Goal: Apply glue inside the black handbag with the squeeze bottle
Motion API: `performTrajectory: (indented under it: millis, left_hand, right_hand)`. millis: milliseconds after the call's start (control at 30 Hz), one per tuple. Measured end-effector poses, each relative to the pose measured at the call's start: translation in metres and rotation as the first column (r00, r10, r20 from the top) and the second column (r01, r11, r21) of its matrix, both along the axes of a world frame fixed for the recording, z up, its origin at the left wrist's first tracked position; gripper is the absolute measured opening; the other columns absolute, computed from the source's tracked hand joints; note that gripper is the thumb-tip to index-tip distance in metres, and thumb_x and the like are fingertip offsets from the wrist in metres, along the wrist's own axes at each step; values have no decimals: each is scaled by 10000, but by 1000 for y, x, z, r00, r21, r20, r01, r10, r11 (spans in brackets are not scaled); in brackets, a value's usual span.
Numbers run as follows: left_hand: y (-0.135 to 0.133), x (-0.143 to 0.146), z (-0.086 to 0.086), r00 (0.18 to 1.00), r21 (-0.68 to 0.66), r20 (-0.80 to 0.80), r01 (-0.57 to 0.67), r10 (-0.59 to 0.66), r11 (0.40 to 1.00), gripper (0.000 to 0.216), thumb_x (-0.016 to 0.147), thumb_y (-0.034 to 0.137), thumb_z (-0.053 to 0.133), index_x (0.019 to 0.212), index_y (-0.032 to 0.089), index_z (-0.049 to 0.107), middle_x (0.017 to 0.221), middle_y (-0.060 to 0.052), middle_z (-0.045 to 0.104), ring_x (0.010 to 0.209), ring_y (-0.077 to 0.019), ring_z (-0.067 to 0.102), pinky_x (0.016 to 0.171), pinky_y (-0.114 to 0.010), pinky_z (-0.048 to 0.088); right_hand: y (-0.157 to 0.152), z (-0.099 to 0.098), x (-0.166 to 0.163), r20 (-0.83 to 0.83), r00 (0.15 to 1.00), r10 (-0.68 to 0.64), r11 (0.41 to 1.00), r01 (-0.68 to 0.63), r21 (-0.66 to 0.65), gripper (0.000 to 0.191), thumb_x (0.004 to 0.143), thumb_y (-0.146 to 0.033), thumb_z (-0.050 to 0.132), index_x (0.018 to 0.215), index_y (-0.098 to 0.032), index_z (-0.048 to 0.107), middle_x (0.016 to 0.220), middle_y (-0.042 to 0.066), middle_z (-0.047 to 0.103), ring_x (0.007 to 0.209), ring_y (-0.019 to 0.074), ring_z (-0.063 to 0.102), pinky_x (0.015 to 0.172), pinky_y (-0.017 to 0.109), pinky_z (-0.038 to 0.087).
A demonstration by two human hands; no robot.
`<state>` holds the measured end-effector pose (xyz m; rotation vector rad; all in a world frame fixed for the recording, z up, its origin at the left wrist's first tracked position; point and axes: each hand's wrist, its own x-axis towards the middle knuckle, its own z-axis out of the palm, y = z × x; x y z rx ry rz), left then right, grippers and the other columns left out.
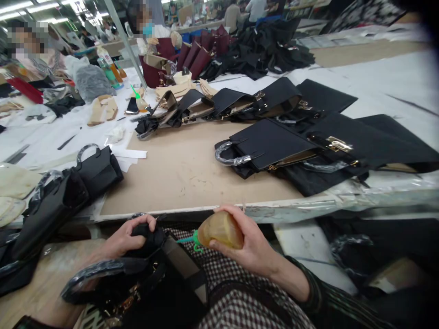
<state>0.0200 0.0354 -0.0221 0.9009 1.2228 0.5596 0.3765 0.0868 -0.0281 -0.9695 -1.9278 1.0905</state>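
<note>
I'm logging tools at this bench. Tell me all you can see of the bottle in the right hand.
The bottle is small, rounded, of translucent amber plastic, with a green nozzle pointing left toward the black bag on the lap. It lies roughly level, wrapped by the right hand. The left hand grips the bag's top. Its contents cannot be told.

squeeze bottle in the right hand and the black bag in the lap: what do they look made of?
Squeeze bottle in the right hand: looks like soft translucent amber plastic with a green nozzle, dull sheen. Black bag under the left hand: looks like matte leather or faux leather, can't tell which; its handle is wrapped in glossy clear film.
</note>
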Motion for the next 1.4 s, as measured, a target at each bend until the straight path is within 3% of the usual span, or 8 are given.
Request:
performTrajectory:
  millis: [267,467,600,867,1167,1400]
  left_hand:
    - [6,-3,-9,997,24,-73,30,-28,999,283,705,177,631,976,221,563,813,28,591,667,-144,489,592,-245,332]
    - [6,2,-4,996,53,-91,29,-24,998,272,690,190,632,948,221,555,852,5,603,692,-166,507,601,-260,377]
    - [6,5,-2,995,70,-104,18,-11,997,260,675,183,625,922,223,556,833,19,589,702,-162,501,615,-253,395]
    - [3,-1,-14,993,17,-117,30,-28,999,277,725,218,626,987,235,537,875,1,650,662,-163,537,576,-252,354]
    - [3,-2,-16,992,14,-119,40,-38,999,274,759,227,641,1009,232,528,809,36,581,642,-129,461,578,-253,307]
    - [3,1,-13,989,3,-134,70,-69,998,286,746,216,633,1003,224,509,793,50,572,643,-124,466,574,-245,326]
  right_hand:
    - [13,-8,-18,-53,991,125,988,-119,97,597,886,-519,791,1307,-215,497,1174,116,673,1033,273,677,926,438,579]
    - [11,-8,-15,18,984,175,977,-176,116,589,897,-476,781,1331,-223,475,1170,117,670,1008,276,678,886,437,584]
    - [9,-7,-8,60,978,201,976,-205,72,576,889,-452,794,1316,-234,476,1174,113,675,996,275,686,866,424,578]
    - [4,-6,1,132,957,260,964,-265,21,509,899,-451,779,1250,-216,496,1124,107,661,948,259,665,830,405,554]
    - [-1,-11,11,259,904,341,940,-326,-97,475,882,-443,800,1190,-191,542,1099,98,675,931,254,654,797,390,526]
    - [0,-8,12,343,874,345,935,-287,-210,438,845,-439,826,1115,-192,584,1057,82,703,901,264,668,793,405,526]
